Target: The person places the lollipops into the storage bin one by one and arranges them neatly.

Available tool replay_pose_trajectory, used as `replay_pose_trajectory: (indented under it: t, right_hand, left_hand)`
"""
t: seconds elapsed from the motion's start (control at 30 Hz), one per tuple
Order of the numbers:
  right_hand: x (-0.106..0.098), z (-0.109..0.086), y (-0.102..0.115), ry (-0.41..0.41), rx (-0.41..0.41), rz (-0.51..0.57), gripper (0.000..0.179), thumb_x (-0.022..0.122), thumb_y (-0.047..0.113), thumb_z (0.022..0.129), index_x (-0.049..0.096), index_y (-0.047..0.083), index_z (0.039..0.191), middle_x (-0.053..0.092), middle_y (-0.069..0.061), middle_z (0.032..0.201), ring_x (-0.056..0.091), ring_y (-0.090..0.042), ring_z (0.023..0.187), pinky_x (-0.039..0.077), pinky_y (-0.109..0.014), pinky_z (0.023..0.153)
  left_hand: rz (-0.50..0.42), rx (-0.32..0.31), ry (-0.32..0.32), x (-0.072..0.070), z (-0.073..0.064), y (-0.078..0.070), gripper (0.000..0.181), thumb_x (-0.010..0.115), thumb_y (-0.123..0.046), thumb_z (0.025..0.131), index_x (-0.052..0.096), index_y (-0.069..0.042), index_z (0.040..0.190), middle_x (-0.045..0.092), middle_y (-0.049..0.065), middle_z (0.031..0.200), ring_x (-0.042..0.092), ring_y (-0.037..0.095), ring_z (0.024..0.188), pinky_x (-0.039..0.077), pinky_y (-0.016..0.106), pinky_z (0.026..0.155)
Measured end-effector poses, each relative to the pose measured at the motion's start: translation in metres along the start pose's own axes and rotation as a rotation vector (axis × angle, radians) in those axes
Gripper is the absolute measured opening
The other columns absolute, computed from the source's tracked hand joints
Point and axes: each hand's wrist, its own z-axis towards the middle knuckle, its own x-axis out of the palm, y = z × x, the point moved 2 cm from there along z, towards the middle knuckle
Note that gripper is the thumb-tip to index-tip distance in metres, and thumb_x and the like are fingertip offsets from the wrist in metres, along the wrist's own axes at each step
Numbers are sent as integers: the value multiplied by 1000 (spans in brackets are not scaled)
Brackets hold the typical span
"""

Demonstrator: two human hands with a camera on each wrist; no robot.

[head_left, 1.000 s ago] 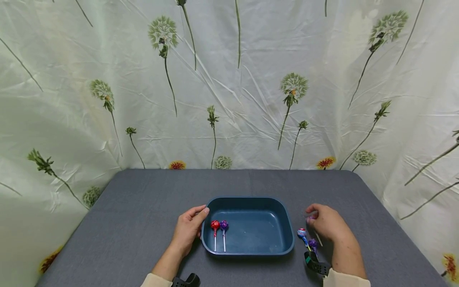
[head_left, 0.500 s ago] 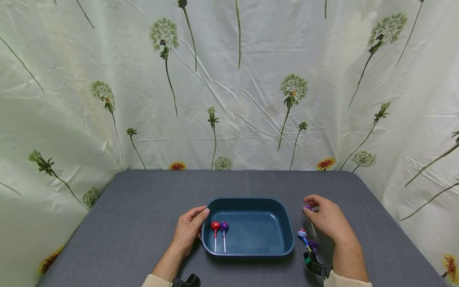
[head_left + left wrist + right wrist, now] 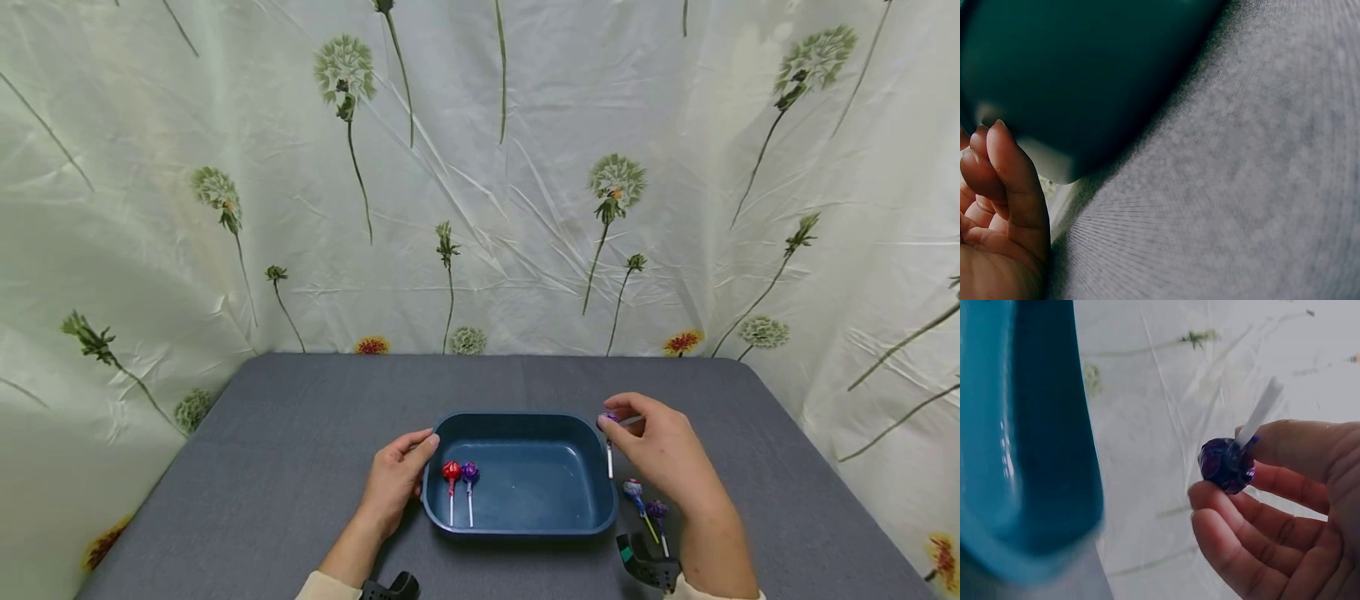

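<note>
A blue rectangular tray (image 3: 525, 532) sits on the table. My left hand (image 3: 397, 483) grips its left rim, the thumb on top; in the left wrist view, the fingers (image 3: 1019, 181) meet the tray's wall. Between thumb and fingertips, my right hand (image 3: 660, 446) pinches a purple-wrapped lollipop (image 3: 1227, 465) by its candy head, held over the tray's right rim with the white stick hanging down. Inside the tray at the left lie a red lollipop (image 3: 452, 472) and another purple lollipop (image 3: 470, 473), side by side with their sticks toward me.
Right of the tray, a blue lollipop (image 3: 633, 490) and a dark purple lollipop (image 3: 657, 510) lie on the grey tabletop (image 3: 315, 425), near the black right wrist strap (image 3: 647, 568). A flower-printed white curtain (image 3: 525, 208) hangs behind the table.
The right hand has lifted the purple lollipop off the table and carried it left to the tray's right rim. My left hand stays on the tray.
</note>
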Motion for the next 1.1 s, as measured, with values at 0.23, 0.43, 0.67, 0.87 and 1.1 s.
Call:
replay_pose_trajectory:
  t: [0.23, 0.43, 0.67, 0.87, 1.1]
  right_hand:
    - [23, 0, 26, 36, -27, 44, 25, 70, 28, 97, 70, 16, 119, 70, -3, 107, 69, -14, 89, 55, -34, 70]
    - [51, 2, 45, 68, -51, 36, 20, 75, 23, 93, 72, 15, 111, 70, 2, 97, 63, -10, 82, 53, -30, 69]
    - [81, 9, 58, 124, -93, 51, 19, 77, 21, 92, 73, 13, 107, 70, 5, 92, 63, -9, 82, 55, -33, 74]
    - [104, 19, 65, 187, -119, 6, 21, 78, 22, 90, 73, 11, 107, 68, 3, 89, 60, -11, 78, 52, -33, 70]
    - [122, 26, 66, 242, -135, -7, 22, 77, 21, 90, 73, 11, 109, 67, 1, 90, 58, -14, 79, 49, -33, 67]
  left_hand:
    - [-28, 9, 20, 0, 0, 0, 45, 68, -31, 99, 64, -2, 133, 48, -4, 64, 43, 10, 50, 43, 23, 47]
    - [-43, 8, 25, 0, 0, 1, 46, 69, -30, 98, 64, -1, 133, 49, -3, 63, 43, 11, 49, 43, 23, 47]
    - [-49, -6, 25, 1, 1, 0, 46, 70, -30, 98, 64, -2, 134, 49, -3, 63, 43, 12, 48, 43, 23, 47]
    - [-55, 1, 24, 2, 0, -2, 48, 70, -30, 97, 63, -1, 135, 49, -3, 64, 43, 12, 48, 43, 24, 46]
    - [-60, 12, 28, 0, 2, 0, 47, 70, -29, 98, 63, 0, 133, 49, -3, 62, 43, 11, 48, 44, 23, 46]
